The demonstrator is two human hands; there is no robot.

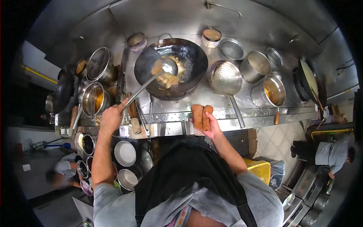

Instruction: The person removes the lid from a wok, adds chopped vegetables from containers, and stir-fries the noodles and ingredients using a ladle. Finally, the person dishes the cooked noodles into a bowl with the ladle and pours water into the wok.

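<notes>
My left hand (112, 118) is closed around the handle of a long metal ladle (169, 67). The ladle's bowl is over the food (169, 80) in a large dark wok (196, 60), covering part of it. The food looks like pale, sliced pieces in a little liquid. In my right hand (214, 128), at the stove's front edge, is a folded orange-brown cloth (197, 115). Its two thick folds lie side by side under my thumb. To the right of the wok rests a perforated strainer (225, 78) with its handle toward me.
Pots with orange liquid stand left (90, 99) and right (273, 90). A bamboo brush (135, 125) lies by my left forearm. Bowls (125, 153) sit below it. Another wok (313, 81) is at far right. One person (328, 153) is at right, another (66, 171) at left.
</notes>
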